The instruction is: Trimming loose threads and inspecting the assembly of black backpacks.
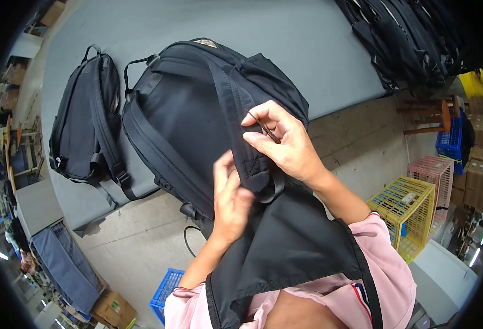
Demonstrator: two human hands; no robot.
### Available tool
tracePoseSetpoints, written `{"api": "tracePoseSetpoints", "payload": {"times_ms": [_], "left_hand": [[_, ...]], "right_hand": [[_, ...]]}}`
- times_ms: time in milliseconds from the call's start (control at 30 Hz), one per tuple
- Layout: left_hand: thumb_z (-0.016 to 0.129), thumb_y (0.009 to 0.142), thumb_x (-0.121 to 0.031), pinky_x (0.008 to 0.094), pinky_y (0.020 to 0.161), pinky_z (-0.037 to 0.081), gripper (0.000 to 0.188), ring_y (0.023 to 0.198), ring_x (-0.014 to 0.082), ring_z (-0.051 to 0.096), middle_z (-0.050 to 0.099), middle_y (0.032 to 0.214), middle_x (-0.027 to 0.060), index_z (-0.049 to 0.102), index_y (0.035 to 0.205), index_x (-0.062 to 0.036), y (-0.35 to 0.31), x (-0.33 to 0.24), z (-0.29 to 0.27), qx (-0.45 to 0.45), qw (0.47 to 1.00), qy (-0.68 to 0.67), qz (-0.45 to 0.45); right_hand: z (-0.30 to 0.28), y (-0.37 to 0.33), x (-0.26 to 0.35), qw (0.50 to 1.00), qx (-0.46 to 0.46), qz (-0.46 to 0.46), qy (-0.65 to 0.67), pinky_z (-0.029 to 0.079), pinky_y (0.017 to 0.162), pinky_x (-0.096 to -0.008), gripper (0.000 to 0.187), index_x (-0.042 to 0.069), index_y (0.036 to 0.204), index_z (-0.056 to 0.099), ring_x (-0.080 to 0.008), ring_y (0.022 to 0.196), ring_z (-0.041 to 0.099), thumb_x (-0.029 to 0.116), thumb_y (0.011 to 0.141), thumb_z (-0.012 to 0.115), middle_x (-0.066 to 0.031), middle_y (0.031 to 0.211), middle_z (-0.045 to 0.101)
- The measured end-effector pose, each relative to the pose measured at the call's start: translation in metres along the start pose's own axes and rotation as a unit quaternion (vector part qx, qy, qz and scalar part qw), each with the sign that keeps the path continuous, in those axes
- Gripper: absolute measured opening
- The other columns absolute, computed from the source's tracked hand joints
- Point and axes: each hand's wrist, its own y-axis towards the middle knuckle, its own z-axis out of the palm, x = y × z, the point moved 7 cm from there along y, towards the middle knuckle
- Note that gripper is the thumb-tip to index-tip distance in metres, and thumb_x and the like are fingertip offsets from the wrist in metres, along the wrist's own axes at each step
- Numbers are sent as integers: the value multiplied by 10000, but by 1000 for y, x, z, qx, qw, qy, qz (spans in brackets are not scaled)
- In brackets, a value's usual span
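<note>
A large black backpack lies on the grey table with its strap side up. One padded shoulder strap runs down toward me, its stitched end between my hands. My right hand is closed in a pinch around a slim dark tool, held over the strap's right edge; its exact kind is too small to make out. Beside the strap's left edge is my left hand, its fingers curled and smeared by motion. Whether it grips the strap I cannot tell.
A smaller black backpack lies at left on the grey table. Several black bags are piled at the far right. Beyond the table's edge stand a yellow crate, a pink crate, blue crates and a wooden stool.
</note>
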Motion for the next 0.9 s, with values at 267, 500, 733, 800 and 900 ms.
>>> {"api": "tracePoseSetpoints", "payload": {"times_ms": [267, 500, 733, 800, 900], "left_hand": [[744, 682, -194, 482, 963, 352, 306, 1167, 363, 458, 565, 1147, 157, 536, 731, 24, 28, -36, -4, 14, 954, 216, 205], [696, 782, -147, 263, 818, 411, 269, 938, 164, 499, 514, 1025, 77, 615, 961, 37, 34, 16, -18, 2, 985, -161, -65], [660, 812, -156, 261, 809, 409, 254, 918, 161, 496, 499, 988, 74, 596, 968, 34, 40, 20, -16, 29, 987, -133, -84], [659, 813, -165, 264, 814, 406, 259, 920, 165, 496, 499, 988, 77, 596, 965, 36, 42, 19, -16, 36, 988, -125, -82], [657, 813, -179, 270, 824, 401, 269, 926, 173, 496, 500, 990, 81, 595, 961, 36, 45, 17, -13, 52, 990, -112, -76]], "right_hand": [[-1, 9, -16, 993, 50, 61, 86, 432, 596, -203, 151, 13, 897, 591, -38, 671, 530, 147, 909, 522, -17, 782, 602], [-21, -14, 15, 989, -50, -3, -139, 407, 513, -222, 98, 30, 909, 600, -67, 573, 502, 87, 832, 620, -22, 687, 537], [-30, -15, 38, 932, 7, -148, -331, 449, 526, -279, 247, 63, 945, 598, -163, 590, 560, 80, 723, 706, -50, 804, 546], [-29, -12, 38, 926, 27, -131, -352, 450, 527, -298, 257, 72, 944, 606, -192, 589, 559, 103, 710, 709, -52, 792, 544], [-21, -9, 40, 901, 56, -175, -392, 452, 537, -318, 234, 78, 928, 617, -231, 595, 555, 136, 715, 693, -54, 770, 524]]}}
